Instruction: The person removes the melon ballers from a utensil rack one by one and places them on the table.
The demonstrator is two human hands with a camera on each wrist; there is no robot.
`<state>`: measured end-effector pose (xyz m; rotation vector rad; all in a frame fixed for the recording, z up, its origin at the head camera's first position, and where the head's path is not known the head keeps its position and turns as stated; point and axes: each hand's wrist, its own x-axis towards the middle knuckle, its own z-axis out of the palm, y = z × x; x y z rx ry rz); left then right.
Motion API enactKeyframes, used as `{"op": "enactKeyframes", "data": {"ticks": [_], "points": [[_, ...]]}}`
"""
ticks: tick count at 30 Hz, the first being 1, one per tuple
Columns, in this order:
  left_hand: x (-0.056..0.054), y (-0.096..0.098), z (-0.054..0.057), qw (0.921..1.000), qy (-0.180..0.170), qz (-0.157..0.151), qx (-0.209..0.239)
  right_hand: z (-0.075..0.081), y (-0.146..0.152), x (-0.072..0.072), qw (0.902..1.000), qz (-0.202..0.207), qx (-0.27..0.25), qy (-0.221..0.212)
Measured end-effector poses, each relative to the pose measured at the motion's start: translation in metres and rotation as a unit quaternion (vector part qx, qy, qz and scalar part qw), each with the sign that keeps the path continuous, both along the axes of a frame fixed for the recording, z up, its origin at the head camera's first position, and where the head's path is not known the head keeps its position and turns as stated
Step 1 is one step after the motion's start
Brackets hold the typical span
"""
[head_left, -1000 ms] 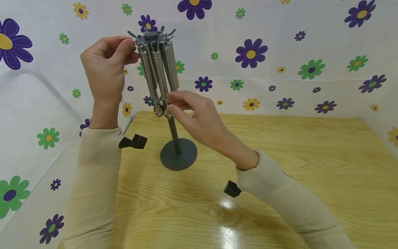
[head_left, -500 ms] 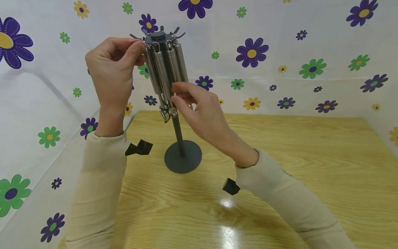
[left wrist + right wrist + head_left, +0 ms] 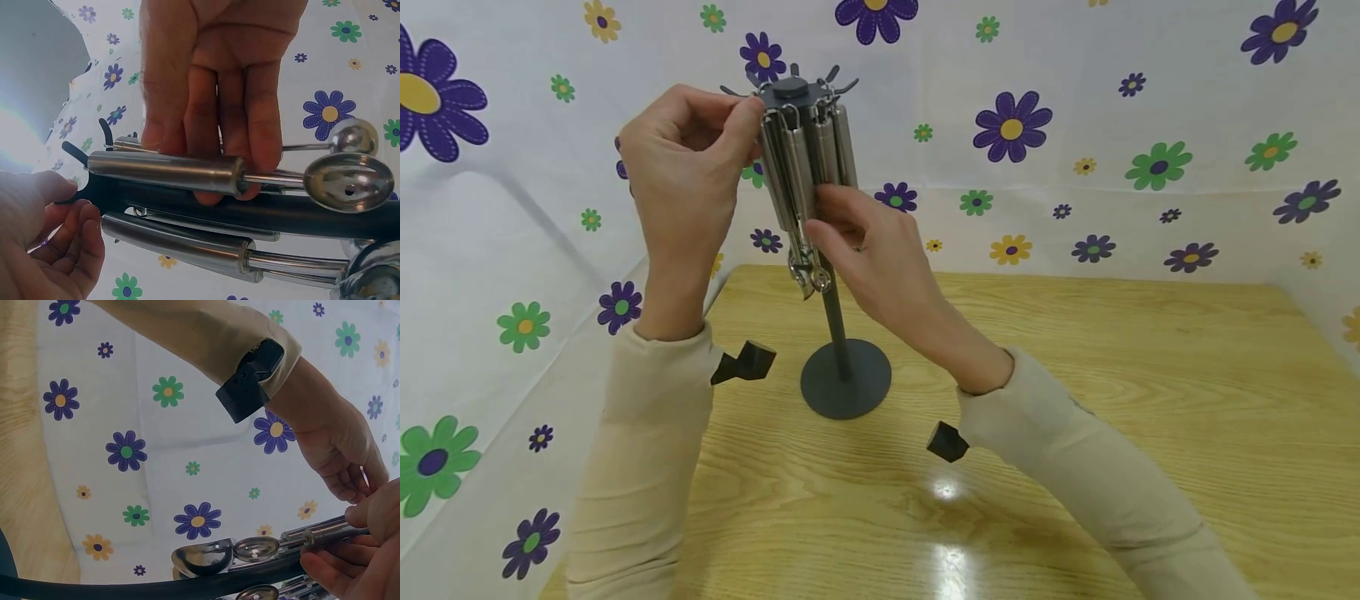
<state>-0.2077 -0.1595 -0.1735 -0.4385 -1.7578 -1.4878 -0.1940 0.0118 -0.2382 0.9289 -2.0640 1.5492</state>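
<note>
A dark grey utensil stand rises left of centre in the head view, with several steel utensils hanging from the hooks round its top. My left hand pinches one of those hooks between thumb and fingers. Lower down, my right hand holds the steel handle of a melon baller, thumb on one side and fingers on the other. This tool has a small oval bowl with a hole. A larger scoop hangs beside it in the right wrist view. The right hand partly hides the rear utensils.
The stand's round base rests on a wood-grain table. Close behind it and along the left hangs a white cloth printed with flowers. Black wrist cameras stick out from both beige sleeves.
The stand's top has turned and shifted right, its base slightly too, with my left hand following. My right hand has moved slightly up and left, its fingers now around a handle.
</note>
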Motion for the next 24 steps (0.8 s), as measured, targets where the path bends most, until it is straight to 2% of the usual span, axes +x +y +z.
{"op": "enactKeyframes", "data": {"ticks": [7, 10, 15, 20, 24], "points": [[0.002, 0.004, 0.001, 0.9999, -0.01, 0.007, 0.005, 0.004, -0.001, -0.001, 0.9988, 0.033, -0.018, -0.032], [0.001, 0.005, -0.001, 0.9998, 0.013, 0.012, 0.001, 0.007, 0.002, 0.0, 0.9972, 0.05, -0.019, -0.053], [-0.002, 0.005, -0.004, 0.9988, 0.04, 0.027, -0.013, 0.011, 0.007, 0.003, 0.9899, 0.102, -0.018, -0.098], [-0.003, 0.0, -0.003, 0.999, 0.038, 0.019, -0.012, 0.018, 0.012, 0.01, 0.9821, 0.144, -0.005, -0.121], [-0.002, -0.002, -0.004, 0.9993, 0.036, 0.0, -0.01, 0.023, 0.017, 0.016, 0.9794, 0.157, 0.005, -0.127]]}}
